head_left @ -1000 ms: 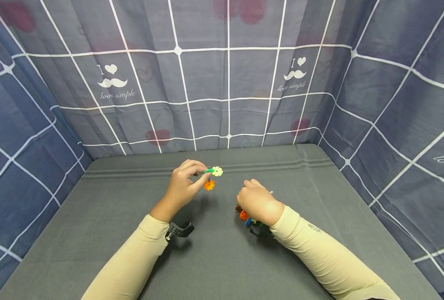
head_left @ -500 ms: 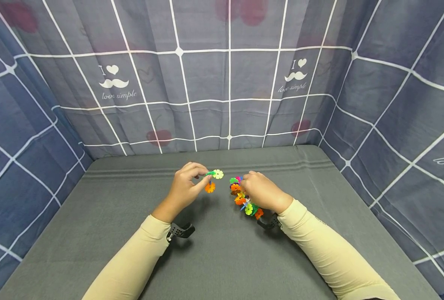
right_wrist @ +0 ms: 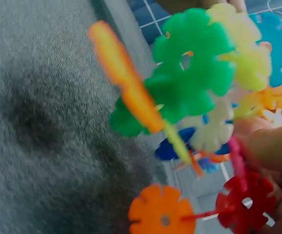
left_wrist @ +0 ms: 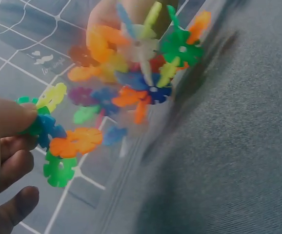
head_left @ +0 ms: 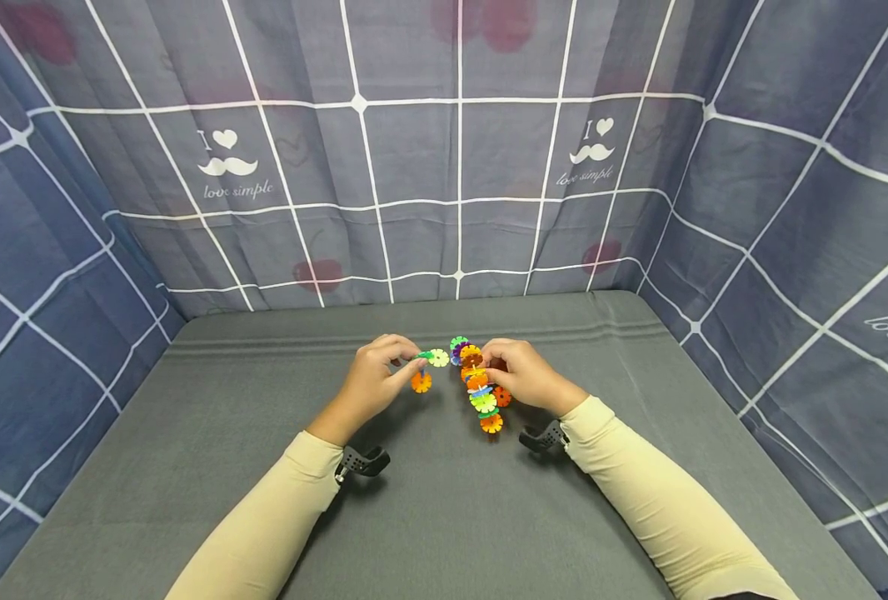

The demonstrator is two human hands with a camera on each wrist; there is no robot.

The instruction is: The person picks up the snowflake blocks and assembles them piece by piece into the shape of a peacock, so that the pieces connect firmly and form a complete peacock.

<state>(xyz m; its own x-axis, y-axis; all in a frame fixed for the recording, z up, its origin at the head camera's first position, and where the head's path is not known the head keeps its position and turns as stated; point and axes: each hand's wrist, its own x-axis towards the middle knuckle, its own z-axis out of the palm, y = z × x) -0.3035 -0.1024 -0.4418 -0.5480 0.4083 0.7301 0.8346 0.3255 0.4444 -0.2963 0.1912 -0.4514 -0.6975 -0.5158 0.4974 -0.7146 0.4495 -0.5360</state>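
In the head view my left hand (head_left: 378, 379) pinches a small piece made of joined flower-shaped plastic discs. A pale yellow disc (head_left: 439, 358) points right from it and an orange disc (head_left: 421, 382) hangs below. The left wrist view also shows a blue disc (left_wrist: 49, 130) and a green disc (left_wrist: 59, 169) in it. My right hand (head_left: 526, 379) grips a larger, many-coloured cluster of interlocked flower discs (head_left: 485, 402) from its right side. In the right wrist view, a red disc (right_wrist: 243, 202) and a green disc (right_wrist: 194, 58) belong to this cluster. A small gap separates the two pieces.
Both hands are above a grey cloth-covered table (head_left: 429, 517). A blue-grey checked curtain (head_left: 406, 158) rises behind it and on both sides. Black wrist straps (head_left: 365, 461) stick out under the forearms.
My right hand has turned and lifted the large cluster, bringing it into fuller view and closer to the left hand's piece. The left hand has lowered slightly, keeping its pinch.
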